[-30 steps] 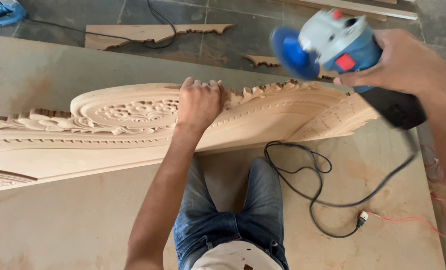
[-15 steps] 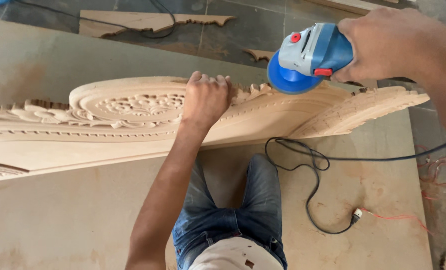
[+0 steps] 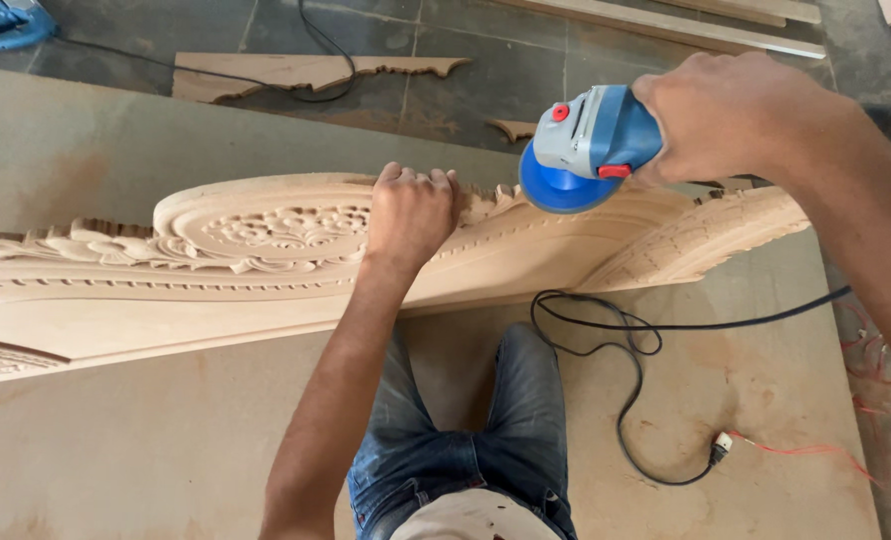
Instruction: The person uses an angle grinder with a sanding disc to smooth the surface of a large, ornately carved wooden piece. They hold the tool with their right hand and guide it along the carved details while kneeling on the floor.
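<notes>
Two hands engaged: left hand [image 3: 411, 215] grips the pale carved wooden panel [image 3: 266, 250]; right hand [image 3: 736, 115] holds the blue-and-grey angle grinder [image 3: 581, 150] at its scalloped top edge; sanding appears unfinished.

Our right hand [image 3: 736, 115] now holds the blue grinder [image 3: 591, 140] lower and further left than a second ago, when it hung tilted above the carved panel's [image 3: 266, 250] far end; its blue disc [image 3: 558, 188] now sits against the panel's scalloped top edge, just beside our left hand [image 3: 411, 215]; the black cord [image 3: 686, 325] now runs off to the right under our forearm.
</notes>
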